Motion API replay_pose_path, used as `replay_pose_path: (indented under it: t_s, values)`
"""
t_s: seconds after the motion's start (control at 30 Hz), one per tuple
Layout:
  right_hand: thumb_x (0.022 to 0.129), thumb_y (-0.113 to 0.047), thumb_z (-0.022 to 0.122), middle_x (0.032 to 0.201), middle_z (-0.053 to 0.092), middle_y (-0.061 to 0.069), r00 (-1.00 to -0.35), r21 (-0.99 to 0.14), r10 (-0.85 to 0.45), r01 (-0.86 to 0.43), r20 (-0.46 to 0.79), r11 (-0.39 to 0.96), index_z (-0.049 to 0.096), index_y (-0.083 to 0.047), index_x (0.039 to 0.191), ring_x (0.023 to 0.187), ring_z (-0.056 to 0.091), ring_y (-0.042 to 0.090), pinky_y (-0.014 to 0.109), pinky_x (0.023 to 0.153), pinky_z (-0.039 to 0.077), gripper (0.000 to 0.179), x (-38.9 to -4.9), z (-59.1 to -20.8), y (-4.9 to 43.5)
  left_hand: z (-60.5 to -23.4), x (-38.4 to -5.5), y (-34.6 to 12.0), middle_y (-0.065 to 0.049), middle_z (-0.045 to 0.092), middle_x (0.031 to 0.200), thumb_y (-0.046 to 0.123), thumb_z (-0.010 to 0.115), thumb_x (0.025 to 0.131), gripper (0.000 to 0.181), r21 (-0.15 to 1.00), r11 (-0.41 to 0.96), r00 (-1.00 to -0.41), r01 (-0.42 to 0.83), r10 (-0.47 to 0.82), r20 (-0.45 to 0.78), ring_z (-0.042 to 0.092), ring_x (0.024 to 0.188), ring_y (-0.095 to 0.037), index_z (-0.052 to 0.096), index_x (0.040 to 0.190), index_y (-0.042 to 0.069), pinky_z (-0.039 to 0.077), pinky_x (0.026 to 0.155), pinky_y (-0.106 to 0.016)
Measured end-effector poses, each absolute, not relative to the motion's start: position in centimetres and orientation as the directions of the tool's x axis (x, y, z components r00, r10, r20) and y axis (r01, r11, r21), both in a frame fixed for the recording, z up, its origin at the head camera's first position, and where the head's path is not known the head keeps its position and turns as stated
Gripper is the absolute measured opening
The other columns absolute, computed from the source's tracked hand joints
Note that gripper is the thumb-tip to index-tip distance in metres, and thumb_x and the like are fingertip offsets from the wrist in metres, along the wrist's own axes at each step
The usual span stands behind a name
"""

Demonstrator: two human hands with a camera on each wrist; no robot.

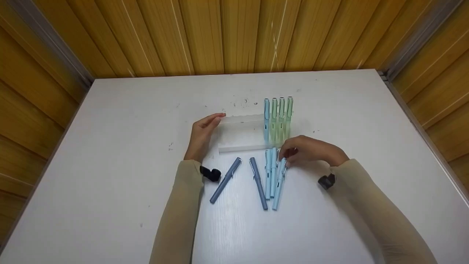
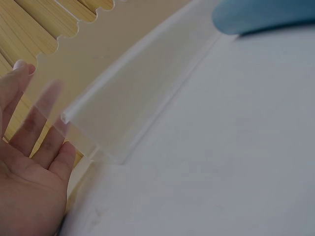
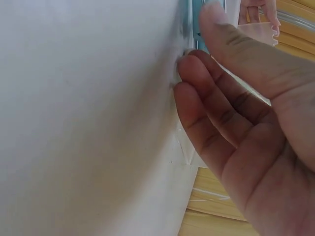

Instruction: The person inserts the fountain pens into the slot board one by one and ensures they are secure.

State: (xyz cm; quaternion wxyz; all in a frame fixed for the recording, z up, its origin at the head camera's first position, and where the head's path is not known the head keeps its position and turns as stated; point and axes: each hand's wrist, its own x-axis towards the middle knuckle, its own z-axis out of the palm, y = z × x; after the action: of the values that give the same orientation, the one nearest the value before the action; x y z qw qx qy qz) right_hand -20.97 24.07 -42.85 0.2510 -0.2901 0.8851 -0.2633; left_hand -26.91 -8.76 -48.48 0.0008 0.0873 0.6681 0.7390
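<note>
A clear pen stand (image 1: 242, 135) with a scalloped top edge stands mid-table. My left hand (image 1: 203, 135) holds its left end; in the left wrist view, fingers (image 2: 42, 110) of that hand show through the clear panel. At the stand's right end, one light blue pen (image 1: 266, 115) and three green pens (image 1: 281, 115) are upright side by side. My right hand (image 1: 311, 149) is in front of that end, its thumb and fingers pinching the cap end of a light blue pen (image 1: 279, 187). In the right wrist view the thumb (image 3: 216, 19) overlaps the blue pen.
Two more light blue pens (image 1: 268, 179) lie just left of the pinched one. Farther left are two dark blue pens (image 1: 258, 183), lying at angles on the white table (image 1: 128, 176). Wood-look panels (image 1: 205, 36) wall the table's back and sides.
</note>
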Motion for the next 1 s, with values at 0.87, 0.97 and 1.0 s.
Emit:
replay_pose_path:
  t_s: [0.87, 0.97, 1.0]
  values:
    - [0.084, -0.030, 0.074, 0.107, 0.072, 0.003, -0.805, -0.848, -0.487, 0.037, -0.339, 0.529, 0.073, -0.016, 0.111, 0.113, 0.050, 0.022, 0.035, 0.091, 0.037, 0.031, -21.9, -43.4, 24.8, -48.3, -27.0, -8.7, 0.001, 0.068, 0.121, 0.038, 0.067, 0.089, 0.032, 0.992, -0.093, -0.991, 0.080, 0.101, 0.089, 0.053, 0.125, -0.009, 0.071, 0.112, 0.015, 0.036, 0.111, -0.032]
    - [0.083, -0.030, 0.076, 0.105, 0.073, 0.004, -0.824, -0.858, -0.465, 0.048, -0.324, 0.512, 0.072, -0.012, 0.113, 0.108, 0.055, 0.020, 0.032, 0.089, 0.041, 0.035, -21.8, -43.2, 24.4, -48.4, -26.9, -8.7, 0.002, 0.067, 0.121, 0.039, 0.067, 0.089, 0.033, 0.994, -0.080, -0.991, 0.078, 0.103, 0.086, 0.052, 0.125, -0.009, 0.071, 0.113, 0.016, 0.036, 0.112, -0.032]
    - [0.083, -0.029, 0.076, 0.104, 0.073, 0.004, -0.829, -0.864, -0.461, 0.051, -0.317, 0.502, 0.072, -0.010, 0.113, 0.105, 0.057, 0.019, 0.030, 0.088, 0.042, 0.036, -21.8, -43.1, 24.3, -48.4, -27.0, -8.7, 0.002, 0.067, 0.122, 0.040, 0.067, 0.089, 0.033, 0.994, -0.076, -0.991, 0.077, 0.106, 0.085, 0.052, 0.126, -0.009, 0.071, 0.113, 0.017, 0.036, 0.112, -0.032]
